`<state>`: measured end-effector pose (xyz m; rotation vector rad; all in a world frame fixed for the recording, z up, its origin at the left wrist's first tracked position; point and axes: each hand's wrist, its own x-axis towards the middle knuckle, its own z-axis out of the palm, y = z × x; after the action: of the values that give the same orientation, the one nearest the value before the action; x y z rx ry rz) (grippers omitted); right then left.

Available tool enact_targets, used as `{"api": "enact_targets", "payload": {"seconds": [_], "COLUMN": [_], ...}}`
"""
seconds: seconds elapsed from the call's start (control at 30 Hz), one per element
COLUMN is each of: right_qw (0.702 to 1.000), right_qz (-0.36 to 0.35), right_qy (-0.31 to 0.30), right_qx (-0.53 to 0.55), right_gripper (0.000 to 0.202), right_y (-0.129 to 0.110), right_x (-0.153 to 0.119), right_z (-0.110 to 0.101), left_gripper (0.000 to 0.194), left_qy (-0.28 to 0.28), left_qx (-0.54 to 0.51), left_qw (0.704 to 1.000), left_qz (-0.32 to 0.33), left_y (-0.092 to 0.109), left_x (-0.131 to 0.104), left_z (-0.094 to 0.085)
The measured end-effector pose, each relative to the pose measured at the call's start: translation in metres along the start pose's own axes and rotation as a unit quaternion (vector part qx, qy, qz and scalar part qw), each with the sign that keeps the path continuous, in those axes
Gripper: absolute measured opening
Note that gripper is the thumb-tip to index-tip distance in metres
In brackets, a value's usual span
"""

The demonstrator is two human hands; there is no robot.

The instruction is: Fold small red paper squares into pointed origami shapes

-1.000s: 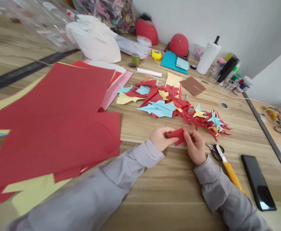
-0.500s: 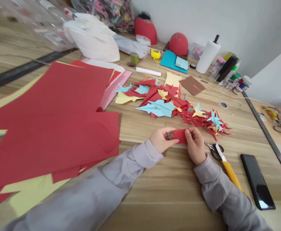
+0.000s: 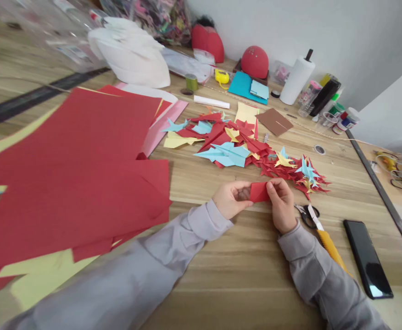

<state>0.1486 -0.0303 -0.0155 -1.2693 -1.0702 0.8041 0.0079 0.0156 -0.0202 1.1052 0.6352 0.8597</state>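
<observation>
A small folded red paper (image 3: 259, 192) is held between my two hands above the wooden table (image 3: 242, 256). My left hand (image 3: 232, 199) pinches its left edge with thumb and fingers. At the paper's upper right corner, my right hand (image 3: 281, 204) grips it between thumb and forefinger. Just beyond the hands lies a pile of folded paper shapes, mostly red (image 3: 266, 160), with a light blue paper plane (image 3: 226, 154) and a yellow star-like piece (image 3: 284, 160) among them.
Large red sheets (image 3: 84, 151) cover the left side. Black scissors (image 3: 307, 216), an orange-handled cutter (image 3: 332, 250) and a black phone (image 3: 368, 259) lie at right. Farther back are a yellow tape measure (image 3: 221, 77), blue paper (image 3: 241, 87), a brown sheet (image 3: 274, 121) and a white roll (image 3: 296, 79).
My right hand has shifted slightly right and up along the red paper. More of the paper's face now shows between the hands. My left hand has barely moved.
</observation>
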Motion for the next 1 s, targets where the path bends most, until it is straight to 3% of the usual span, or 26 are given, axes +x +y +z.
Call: {"api": "enact_targets", "payload": {"seconds": [0.1, 0.23, 0.33, 0.57, 1.0], "right_qw": [1.0, 0.999, 0.999, 0.998, 0.991], "right_qz": [-0.01, -0.015, -0.013, 0.003, -0.017], "right_qy": [-0.008, -0.029, -0.031, -0.06, -0.135], "right_qx": [-0.003, -0.006, 0.0, 0.019, -0.021], "right_gripper": [0.013, 0.011, 0.01, 0.009, 0.008], "right_y": [-0.0006, -0.0011, -0.0005, -0.0003, -0.0068], "right_x": [-0.0004, -0.0003, 0.0004, -0.0004, -0.0002], "right_z": [0.0, 0.0002, -0.0001, -0.0018, -0.0038], "left_gripper": [0.045, 0.03, 0.021, 0.011, 0.013], "left_qy": [0.004, 0.025, 0.052, 0.038, 0.041], "left_qx": [-0.029, -0.018, 0.017, 0.046, 0.091], "left_qw": [0.999, 0.999, 0.998, 0.994, 0.994], "left_qz": [0.023, 0.007, 0.041, 0.089, 0.038], "left_y": [0.003, 0.0059, 0.006, 0.0058, 0.0039], "left_x": [0.0, 0.0008, 0.0026, 0.0047, 0.0032], "left_z": [-0.0003, -0.001, -0.0016, -0.0037, -0.0041]}}
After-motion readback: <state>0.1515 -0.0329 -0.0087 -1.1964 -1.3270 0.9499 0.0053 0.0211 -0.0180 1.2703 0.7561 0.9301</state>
